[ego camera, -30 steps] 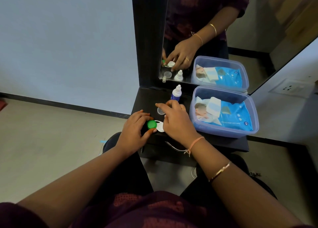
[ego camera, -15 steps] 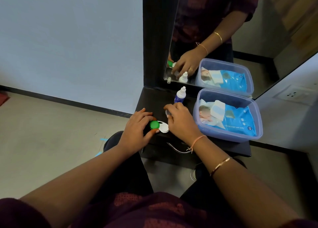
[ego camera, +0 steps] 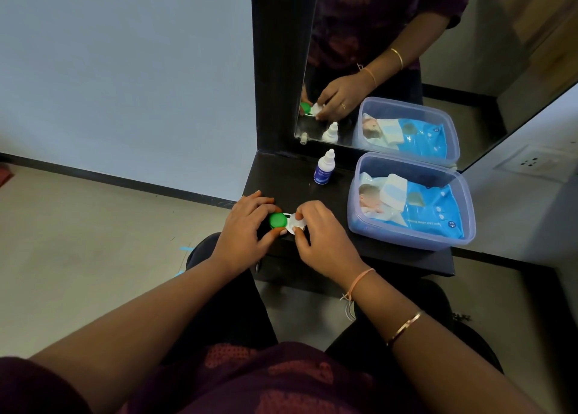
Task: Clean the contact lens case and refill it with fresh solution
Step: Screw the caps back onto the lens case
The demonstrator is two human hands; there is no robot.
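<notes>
A black shelf [ego camera: 281, 176] juts from a mirror [ego camera: 406, 38], set against a pale wall above a beige floor. At its near left edge, the left hand [ego camera: 247, 229] pinches the contact lens case [ego camera: 286, 222] at its green cap [ego camera: 277, 220]; the right hand [ego camera: 322, 235] closes fingers around the white cap [ego camera: 297, 224]. Solution bottle [ego camera: 324, 168] stands farther back, beside a plastic tub [ego camera: 463, 201] of baby wipes [ego camera: 422, 207].

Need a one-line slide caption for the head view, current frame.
Both hands on a contact lens case at the shelf edge: left hand at the green cap, right hand at the white cap.
</notes>
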